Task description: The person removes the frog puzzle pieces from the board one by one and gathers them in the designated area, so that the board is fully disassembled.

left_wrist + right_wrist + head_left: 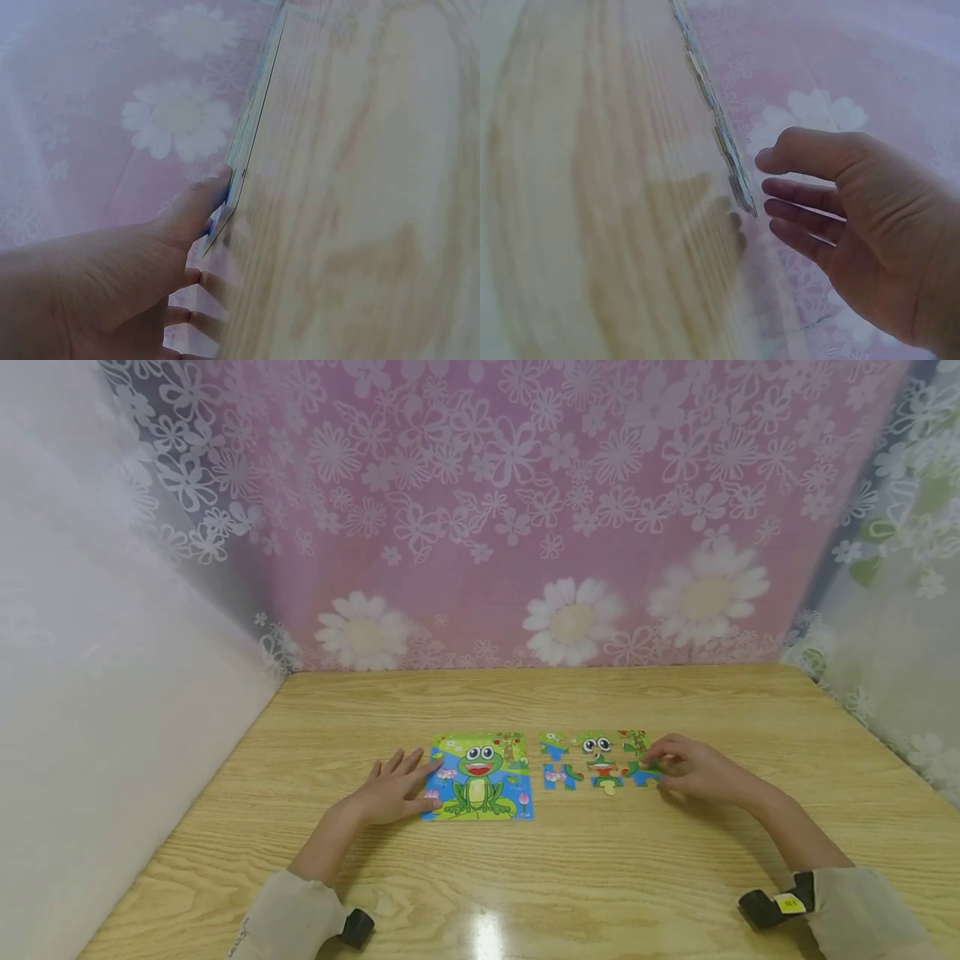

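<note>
Left hand: our fingers lie spread and flat, thumb touching the frog picture card's left edge | right hand: fingertips loosely together at the right edge of the loose puzzle pieces | both on the wooden table, card just left of pieces

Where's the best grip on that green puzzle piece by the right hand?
Pinch the green piece at its free right edge, coming from the right beside the right hand. It lies flat on the table, and neighbouring pieces likely block its left side.
</note>
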`<action>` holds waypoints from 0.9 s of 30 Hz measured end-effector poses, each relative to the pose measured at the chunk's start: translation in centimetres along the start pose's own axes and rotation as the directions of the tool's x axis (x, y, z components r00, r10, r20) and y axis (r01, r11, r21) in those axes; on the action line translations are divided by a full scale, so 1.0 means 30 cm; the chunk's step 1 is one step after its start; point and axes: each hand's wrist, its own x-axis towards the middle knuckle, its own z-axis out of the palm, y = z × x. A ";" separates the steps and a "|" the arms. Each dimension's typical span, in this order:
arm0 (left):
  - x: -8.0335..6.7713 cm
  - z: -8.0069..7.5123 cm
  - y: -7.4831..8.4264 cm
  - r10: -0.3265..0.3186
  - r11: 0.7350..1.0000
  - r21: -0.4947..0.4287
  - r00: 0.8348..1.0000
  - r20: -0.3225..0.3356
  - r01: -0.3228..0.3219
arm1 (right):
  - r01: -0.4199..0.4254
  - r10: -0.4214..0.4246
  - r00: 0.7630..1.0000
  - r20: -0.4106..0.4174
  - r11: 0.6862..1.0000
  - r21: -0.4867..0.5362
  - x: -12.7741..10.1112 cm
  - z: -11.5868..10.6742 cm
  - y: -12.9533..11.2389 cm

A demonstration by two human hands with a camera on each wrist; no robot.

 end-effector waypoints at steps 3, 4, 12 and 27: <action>0.000 0.002 -0.002 -0.004 1.000 -0.003 1.000 -0.002 0.004 | 0.036 -0.036 0.999 -0.024 0.999 -0.027 0.012 0.002 -0.019; 0.001 0.003 -0.003 -0.006 1.000 -0.001 1.000 -0.004 0.006 | 0.046 -0.047 0.999 -0.027 0.998 -0.031 0.017 0.003 -0.028; 0.008 0.008 -0.012 -0.007 1.000 0.026 1.000 -0.004 0.007 | 0.131 -0.130 0.991 -0.014 0.991 0.010 0.081 0.020 -0.118; -0.012 -0.016 0.003 -0.004 0.999 0.047 0.999 0.045 0.002 | 0.266 -0.275 0.956 0.100 0.959 0.092 0.295 0.164 -0.294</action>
